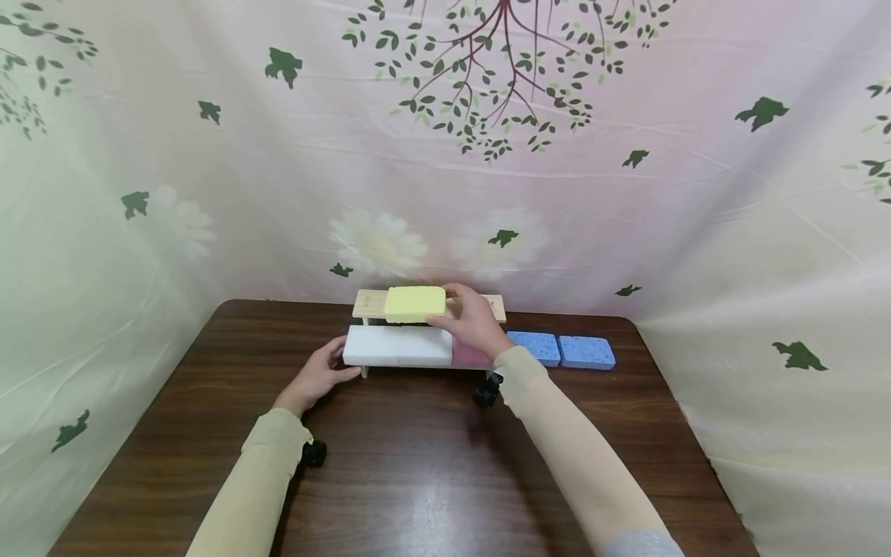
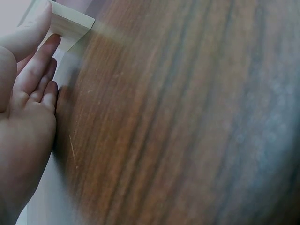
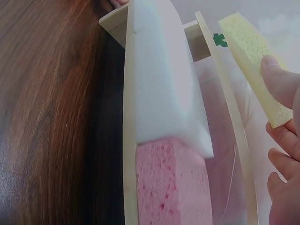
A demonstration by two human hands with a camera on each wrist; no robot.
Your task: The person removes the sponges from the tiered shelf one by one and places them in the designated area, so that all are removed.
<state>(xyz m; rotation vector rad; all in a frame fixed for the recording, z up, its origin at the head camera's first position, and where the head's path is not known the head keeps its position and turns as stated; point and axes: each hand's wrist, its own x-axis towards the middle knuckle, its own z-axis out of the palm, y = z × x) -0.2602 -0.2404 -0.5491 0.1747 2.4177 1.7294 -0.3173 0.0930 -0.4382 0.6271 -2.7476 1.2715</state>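
Broadly, the space is closed in by a leaf-printed cloth (image 1: 278, 155), in front of which a dark brown desk (image 1: 404, 472) is set. Near the far edge of the desk a wooden rack (image 3: 130, 164) is placed, with a rear board (image 1: 369, 302) raised behind its front tier. Much of that tier is taken up by a white block (image 1: 397, 346), possibly two pieces laid end to end. The rack's left end is met by the left hand (image 1: 316, 377), its fingers loosely extended; how firmly anything is pressed cannot be told. By the right hand (image 1: 479, 321) a yellow sponge (image 1: 414, 304) is gripped at one end, pinched between thumb and fingers (image 3: 284, 139), and held over the rear board, apart from the wood. Two blue sponges (image 1: 587, 353) are laid on the desk right of the rack, and a pink sponge (image 3: 173, 183) is butted against the white block. For a good set-down, the yellow sponge is probably best lowered level, squared to the board and pinched lightly so that it is not dented, while the rack is steadied from the left and the front pieces are left unbumped.
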